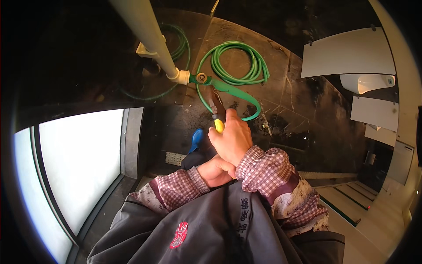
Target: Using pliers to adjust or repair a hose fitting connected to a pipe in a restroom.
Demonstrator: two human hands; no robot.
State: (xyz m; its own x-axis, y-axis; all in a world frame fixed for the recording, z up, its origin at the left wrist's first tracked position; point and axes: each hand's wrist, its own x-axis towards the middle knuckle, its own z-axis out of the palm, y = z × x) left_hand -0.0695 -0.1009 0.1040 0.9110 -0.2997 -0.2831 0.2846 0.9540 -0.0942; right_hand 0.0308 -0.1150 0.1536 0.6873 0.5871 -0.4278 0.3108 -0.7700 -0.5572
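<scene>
My right hand (231,138) is closed on a pliers-like tool (217,110) with a dark head and yellow-and-black handle. Its head reaches up to just below a round metal fitting (201,77), which joins a white vertical pipe (156,39) and green hose (237,94); contact is unclear. My left hand (213,171) is curled just below, against my right wrist; what its fingers hold is hidden. The hose loops down and round beside the tool.
A green hose coil (237,77) lies on dark tiles, another beyond the pipe. At right are white partitions (347,53) and a urinal (365,83); at left, a bright panel (79,167). A drain grate (175,158) lies near my blue boot (197,140).
</scene>
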